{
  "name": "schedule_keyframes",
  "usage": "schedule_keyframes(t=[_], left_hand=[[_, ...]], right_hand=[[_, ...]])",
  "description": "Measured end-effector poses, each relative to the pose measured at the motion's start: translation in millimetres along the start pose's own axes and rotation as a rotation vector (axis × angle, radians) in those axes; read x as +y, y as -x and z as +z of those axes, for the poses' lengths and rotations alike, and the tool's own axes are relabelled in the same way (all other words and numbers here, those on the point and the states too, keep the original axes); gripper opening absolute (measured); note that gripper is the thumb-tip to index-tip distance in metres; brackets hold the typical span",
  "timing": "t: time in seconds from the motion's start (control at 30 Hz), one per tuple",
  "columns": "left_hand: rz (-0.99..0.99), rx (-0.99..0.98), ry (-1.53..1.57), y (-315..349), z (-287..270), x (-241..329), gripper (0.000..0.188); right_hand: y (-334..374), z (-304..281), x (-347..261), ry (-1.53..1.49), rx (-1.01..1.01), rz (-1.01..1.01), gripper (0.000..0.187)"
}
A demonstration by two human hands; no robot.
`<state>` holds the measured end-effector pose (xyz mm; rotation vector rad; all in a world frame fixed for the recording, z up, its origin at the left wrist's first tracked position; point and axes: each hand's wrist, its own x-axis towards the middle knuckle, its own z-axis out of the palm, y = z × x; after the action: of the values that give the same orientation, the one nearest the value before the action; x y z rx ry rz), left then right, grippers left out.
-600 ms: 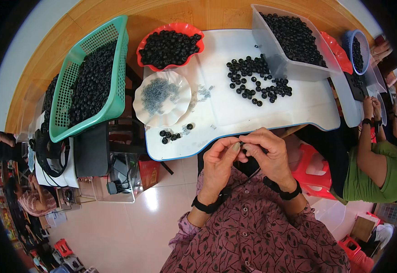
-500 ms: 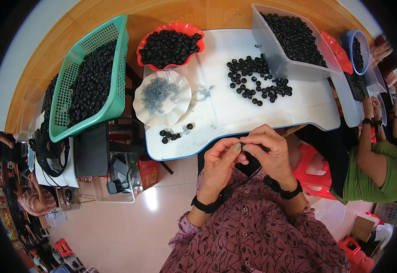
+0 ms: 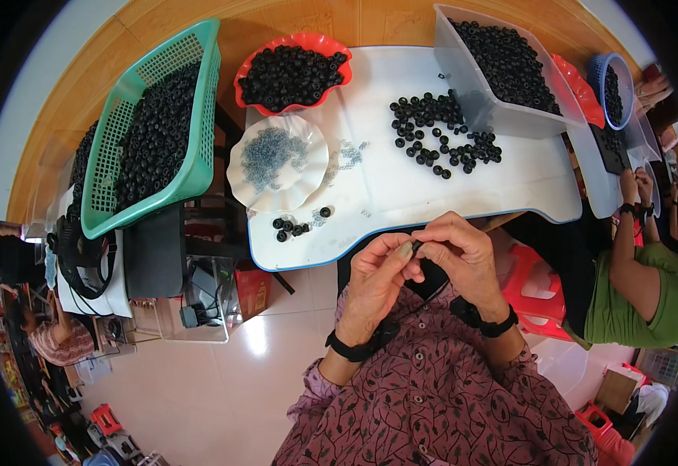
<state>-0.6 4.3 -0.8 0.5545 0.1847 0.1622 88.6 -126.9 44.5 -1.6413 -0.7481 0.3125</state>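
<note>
Just in front of the table's near edge, my left hand (image 3: pixel 378 281) and my right hand (image 3: pixel 469 260) meet at the fingertips. Both are closed, pinching a small black part (image 3: pixel 417 245) between them; the fingers cover most of it. A loose patch of round black parts (image 3: pixel 428 128) lies on the white table (image 3: pixel 385 182) beyond my hands. Several more black parts (image 3: pixel 282 235) sit by the table's left front corner. To their rear stands a white scalloped dish (image 3: pixel 242 186) holding small clear pieces (image 3: pixel 273 155), some of which are scattered beside it.
A red scalloped bowl (image 3: pixel 249 103) of black parts stands at the back left, with a green basket (image 3: pixel 199 167) of them further left. A clear plastic bin (image 3: pixel 494 116) occupies the back right. Beyond a red stool (image 3: pixel 537 291), a person in green (image 3: pixel 641 299) works on the right.
My hands stay together in nearly the same place, with slight finger movement at the small black part. The view has shifted a little; the things on the table look unchanged.
</note>
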Motion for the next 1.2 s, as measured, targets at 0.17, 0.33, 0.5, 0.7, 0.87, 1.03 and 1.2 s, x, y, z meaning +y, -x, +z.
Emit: schedule_keyframes(t=[0.17, 0.33, 0.5, 0.7, 0.87, 1.03, 1.2], left_hand=[[-0.009, -0.03, 0.021, -0.8, -4.7, -0.9, 0.019], [-0.019, -0.025, 0.026, 0.5, -3.5, -0.7, 0.023], [0.015, -0.03, 0.035, 1.2, -0.1, 4.1, 0.027], [0.015, -0.02, 0.039, 1.2, 0.8, 7.4, 0.027], [0.063, -0.013, 0.024, 0.3, 3.5, 8.3, 0.028], [0.068, -0.012, 0.034, -1.2, 0.6, 7.0, 0.025], [0.073, -0.038, 0.037, -2.9, -0.3, 5.4, 0.02]], right_hand=[[0.2, 0.1, 1.5, -0.021, -0.018, 0.024, 0.02], [-0.2, 1.6, 4.8, -0.051, 0.043, -0.015, 0.018], [2.3, 2.5, 5.9, -0.101, 0.098, 0.014, 0.017], [2.7, 4.5, 6.0, -0.141, 0.109, 0.051, 0.016], [2.9, 5.4, 4.4, -0.184, 0.112, 0.081, 0.015], [2.1, 6.3, 6.0, -0.209, 0.115, 0.087, 0.014], [1.5, 7.7, 5.8, -0.236, 0.123, 0.106, 0.014]])
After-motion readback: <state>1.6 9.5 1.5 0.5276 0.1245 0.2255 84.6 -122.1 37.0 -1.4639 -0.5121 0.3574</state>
